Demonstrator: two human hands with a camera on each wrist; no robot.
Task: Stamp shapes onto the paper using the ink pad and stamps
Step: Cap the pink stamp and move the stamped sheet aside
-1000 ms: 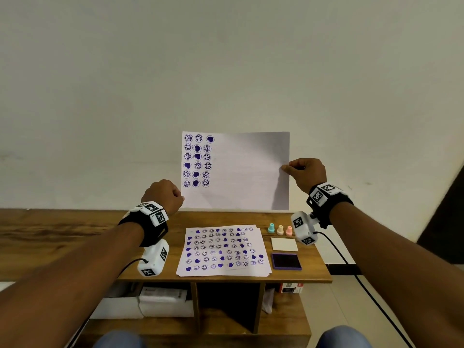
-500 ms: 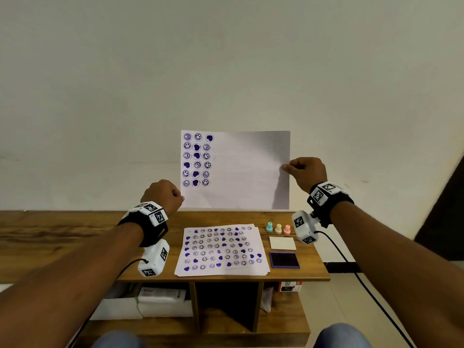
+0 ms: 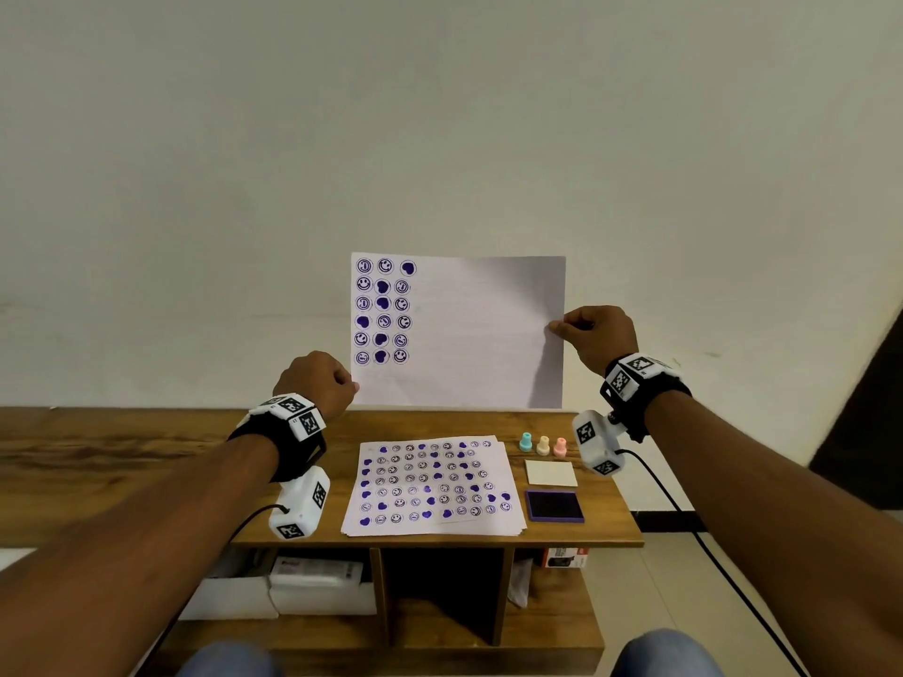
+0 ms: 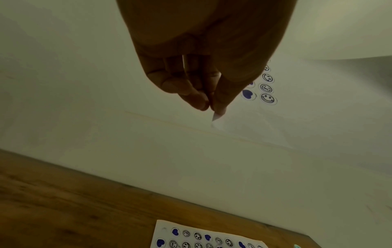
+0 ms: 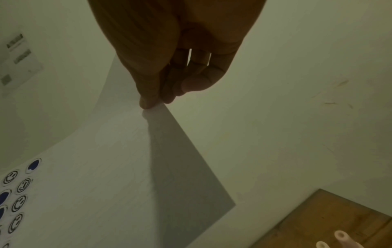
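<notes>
Both hands pinch a partly stamped paper [image 3: 469, 334] upright at frame centre: left hand [image 3: 315, 383] low, right hand [image 3: 598, 337] mid-edge.

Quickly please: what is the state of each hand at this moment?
Left hand: closed, pinching the lower left edge of the held-up paper.
Right hand: closed, pinching the same paper's right edge.

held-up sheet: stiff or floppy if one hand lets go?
Probably floppy: the held sheet is thin single paper, and it already bows near the right hand. It looks very light, since the left hand carries its side by a fingertip pinch at the lower corner. Released on one side, it would likely droop or swing.
</notes>
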